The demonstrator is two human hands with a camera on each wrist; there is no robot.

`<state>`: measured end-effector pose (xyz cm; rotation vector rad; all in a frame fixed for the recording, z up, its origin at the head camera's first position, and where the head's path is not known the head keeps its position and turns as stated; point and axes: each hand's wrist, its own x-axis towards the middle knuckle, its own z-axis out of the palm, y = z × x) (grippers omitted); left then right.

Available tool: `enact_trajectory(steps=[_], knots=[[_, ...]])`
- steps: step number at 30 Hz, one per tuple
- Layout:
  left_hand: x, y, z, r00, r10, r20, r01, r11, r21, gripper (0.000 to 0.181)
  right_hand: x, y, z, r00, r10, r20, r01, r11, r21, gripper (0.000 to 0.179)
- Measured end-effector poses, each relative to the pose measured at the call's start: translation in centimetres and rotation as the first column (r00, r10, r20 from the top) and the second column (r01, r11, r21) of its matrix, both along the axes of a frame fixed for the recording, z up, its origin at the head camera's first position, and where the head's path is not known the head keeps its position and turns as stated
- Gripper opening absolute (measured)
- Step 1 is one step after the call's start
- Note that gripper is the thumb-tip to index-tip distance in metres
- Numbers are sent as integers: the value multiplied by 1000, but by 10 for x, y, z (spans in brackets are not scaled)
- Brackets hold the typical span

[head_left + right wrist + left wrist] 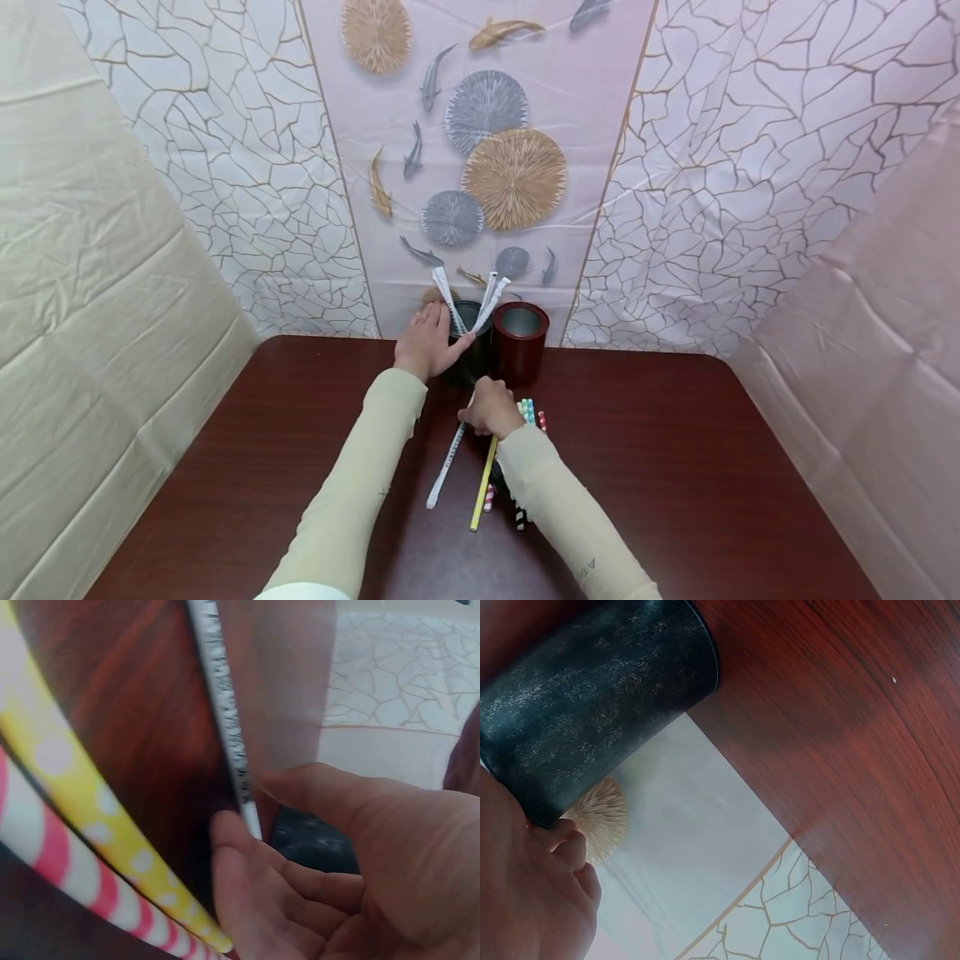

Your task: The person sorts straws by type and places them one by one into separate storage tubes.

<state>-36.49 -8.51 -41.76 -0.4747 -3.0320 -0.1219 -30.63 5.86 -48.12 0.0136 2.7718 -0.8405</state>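
Note:
A black cup [471,367] stands at the table's back edge, several white paper-wrapped straws [491,302] leaning out of it. My left hand [429,340] holds it near the rim, thumb across the front and fingers along the left side. In the left wrist view, the fingers of that hand bend at the cup's rim [592,705]. My right hand [491,407] pinches one wrapped straw [447,462] with printed marks, near its far end, low over the table. Beside it lie a yellow dotted straw [483,487] and a pink-striped straw [90,881].
A dark red cup [521,350] stands right beside the black one. Blue, green, red and black-striped straws [521,518] lie partly hidden under my right forearm. A patterned cloth backdrop [465,200] rises behind the brown table [660,467].

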Motion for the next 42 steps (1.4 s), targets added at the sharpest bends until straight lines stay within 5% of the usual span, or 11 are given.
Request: enact_trajectory(steps=[9,16,21,29,42], knots=[[-1,2,-2,1000,-1,13,1,1000,3,91,-4,-1,-9,990,-123,71,128,989,-69,26],[-1,2,-2,1000,3,23,-4,1000,10,91,-8,1,-12,966,-203,159,238,939,-248,20],[-1,0,-2,1000,2,22,-2,1000,10,91,-5,4,-13,965,-192,181,240,922,-304,18],[0,0,-5,999,6,36,-7,1000,21,91,-2,8,-8,972,-165,167,209,932,-297,19],[-1,-1,-2,999,11,40,-12,1000,12,91,2,25,36,989,-134,67,146,959,-242,24]])
